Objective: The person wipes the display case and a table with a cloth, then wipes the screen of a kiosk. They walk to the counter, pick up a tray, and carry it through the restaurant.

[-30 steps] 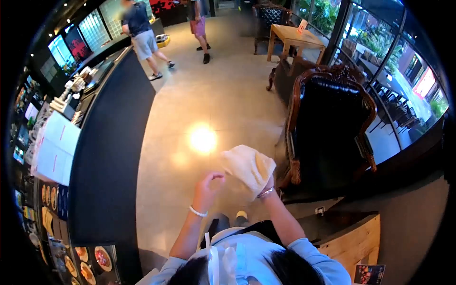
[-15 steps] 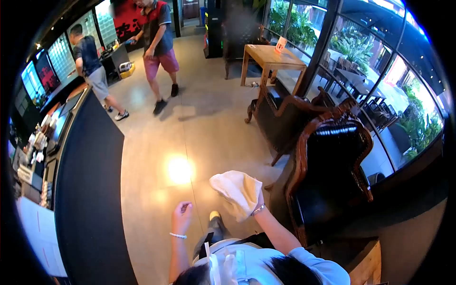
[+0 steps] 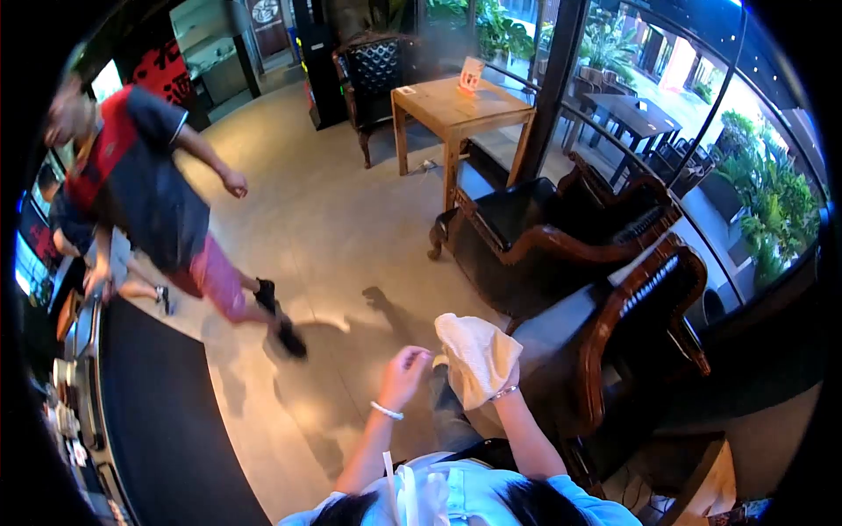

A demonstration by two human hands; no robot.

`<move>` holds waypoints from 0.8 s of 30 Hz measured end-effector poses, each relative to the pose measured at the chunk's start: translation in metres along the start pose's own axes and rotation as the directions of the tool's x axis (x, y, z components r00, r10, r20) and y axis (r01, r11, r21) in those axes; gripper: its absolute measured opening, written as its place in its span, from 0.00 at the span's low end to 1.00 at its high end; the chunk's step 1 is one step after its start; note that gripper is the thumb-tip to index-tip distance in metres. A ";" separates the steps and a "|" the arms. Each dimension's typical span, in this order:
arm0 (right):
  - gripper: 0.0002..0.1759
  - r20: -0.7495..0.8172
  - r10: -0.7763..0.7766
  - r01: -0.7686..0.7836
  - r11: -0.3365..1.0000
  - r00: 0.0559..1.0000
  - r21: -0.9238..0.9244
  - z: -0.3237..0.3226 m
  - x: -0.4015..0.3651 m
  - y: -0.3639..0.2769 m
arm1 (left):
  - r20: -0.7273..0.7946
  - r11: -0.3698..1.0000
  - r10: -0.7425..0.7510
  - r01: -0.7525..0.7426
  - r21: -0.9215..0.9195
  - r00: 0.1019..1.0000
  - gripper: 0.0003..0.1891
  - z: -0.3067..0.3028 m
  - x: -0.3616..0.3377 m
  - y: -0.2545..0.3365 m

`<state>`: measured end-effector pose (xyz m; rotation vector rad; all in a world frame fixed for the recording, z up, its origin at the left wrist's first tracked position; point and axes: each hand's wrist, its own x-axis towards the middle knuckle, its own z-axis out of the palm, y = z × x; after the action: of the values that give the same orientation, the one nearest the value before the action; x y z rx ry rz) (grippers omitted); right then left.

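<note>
A pale cream cloth (image 3: 474,351) is draped over my right hand (image 3: 509,382), which grips it from below; most of those fingers are hidden under the fabric. My left hand (image 3: 403,379), with a white bead bracelet at the wrist, is just left of the cloth. Its fingers are loosely curled in toward the palm, and I see nothing in them. A small gap shows between these fingers and the cloth.
Dark leather armchairs with carved wood frames (image 3: 589,351) stand close on my right. A wooden table (image 3: 438,103) with a small sign (image 3: 471,75) is ahead. On the left a co-worker (image 3: 158,188) walks past, beside a dark counter (image 3: 167,403).
The co-worker in red and grey has come much nearer on the left. My left hand has moved right and closer to the cloth. The view has shifted, and the armchairs look nearer.
</note>
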<state>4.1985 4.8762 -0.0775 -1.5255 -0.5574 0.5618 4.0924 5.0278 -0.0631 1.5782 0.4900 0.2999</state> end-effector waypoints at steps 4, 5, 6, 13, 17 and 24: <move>0.27 0.007 -0.064 0.036 0.641 0.998 0.767 -0.029 0.126 0.077 | 0.176 0.978 -0.041 0.003 0.211 0.984 0.11 0.020 0.110 0.015; 0.26 0.083 -0.176 -0.042 0.230 0.981 0.972 -0.035 0.157 0.065 | 0.213 0.950 -0.045 -0.024 0.310 0.976 0.12 0.019 0.137 0.024; 0.27 0.049 -0.059 -0.026 0.331 0.997 0.943 -0.039 0.182 0.051 | 0.223 0.941 0.117 -0.180 0.286 0.968 0.14 0.016 0.164 0.015; 0.27 0.085 0.007 -0.081 0.378 0.996 0.922 -0.073 0.342 0.049 | 0.047 0.894 0.017 -0.036 0.446 0.999 0.13 -0.064 0.310 0.047; 0.26 0.053 0.043 -0.067 0.480 0.998 0.875 -0.061 0.433 0.048 | -0.199 0.896 -0.007 0.094 0.434 0.980 0.12 -0.142 0.371 0.019; 0.24 -0.273 0.046 0.020 0.972 0.961 0.235 -0.026 0.618 0.046 | -0.574 0.792 -0.098 0.413 0.450 0.813 0.14 -0.297 0.488 -0.040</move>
<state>4.6832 5.2596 -0.1303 -1.3520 -0.2536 0.3992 4.3710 5.5234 -0.1321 1.9606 1.3270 0.3954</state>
